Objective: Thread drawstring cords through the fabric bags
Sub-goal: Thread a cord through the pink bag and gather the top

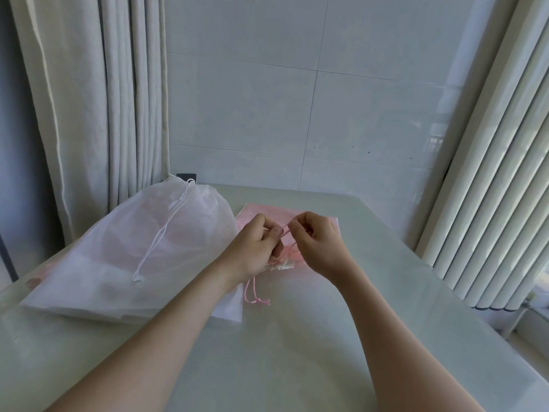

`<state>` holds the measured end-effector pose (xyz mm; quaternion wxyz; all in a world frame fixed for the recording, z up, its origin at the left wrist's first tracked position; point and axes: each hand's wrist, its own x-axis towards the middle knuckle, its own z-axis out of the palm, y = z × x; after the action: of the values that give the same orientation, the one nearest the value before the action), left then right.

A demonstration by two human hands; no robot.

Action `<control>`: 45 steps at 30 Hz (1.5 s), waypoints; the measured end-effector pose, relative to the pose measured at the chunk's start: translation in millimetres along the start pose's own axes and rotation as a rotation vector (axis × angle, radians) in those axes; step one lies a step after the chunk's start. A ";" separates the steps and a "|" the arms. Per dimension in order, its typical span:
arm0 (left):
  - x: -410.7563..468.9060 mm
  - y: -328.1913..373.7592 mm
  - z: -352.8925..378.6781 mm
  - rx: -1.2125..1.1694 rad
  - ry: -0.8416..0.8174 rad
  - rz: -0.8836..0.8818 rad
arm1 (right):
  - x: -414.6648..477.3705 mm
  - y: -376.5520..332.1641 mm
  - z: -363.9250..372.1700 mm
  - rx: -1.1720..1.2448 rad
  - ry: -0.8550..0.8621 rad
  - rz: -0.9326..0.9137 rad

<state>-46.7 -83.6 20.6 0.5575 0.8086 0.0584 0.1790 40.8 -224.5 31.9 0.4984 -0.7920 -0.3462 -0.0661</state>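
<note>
Table [326, 337]: top finished smooth and glossy, reflections carried.
White bag [118, 248]: made of sheer, matt cloth, partly seen through.
White cord [154, 242]: smooth string.
Pink bag [267, 211]: thin, soft, matt cloth.
Pink cord [246, 292]: twisted yarn.
Wall [237, 99]: faced with large glossy tiles.
Curtain [89, 114]: thick, matt cloth.
Radiator [490, 188]: ribs coated smooth, slightly glossy.
</note>
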 end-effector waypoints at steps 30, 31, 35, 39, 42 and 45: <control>-14.9 11.6 -4.4 0.278 -0.222 -0.063 | 4.6 -11.7 -25.7 0.807 0.181 0.243; -15.2 11.8 -4.1 0.277 -0.231 -0.064 | 4.4 -12.7 -27.4 0.819 0.243 0.217; -15.4 10.9 -6.4 0.223 -0.246 -0.067 | 4.4 -11.4 -27.5 0.402 0.498 -0.012; -11.3 6.2 -11.2 0.139 -0.249 -0.035 | 8.4 -0.3 -12.5 0.048 0.408 -0.192; -7.7 1.3 -11.4 0.093 -0.215 -0.031 | 10.3 23.9 -5.4 -0.469 0.094 -0.165; -6.6 0.4 -10.4 -0.028 -0.175 -0.074 | 8.6 30.8 -5.2 -0.615 -0.003 -0.097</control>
<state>-56.6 -76.6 22.7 0.5778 0.8106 0.0369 0.0875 67.5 -232.8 15.4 0.2314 -0.8883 -0.3480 -0.1904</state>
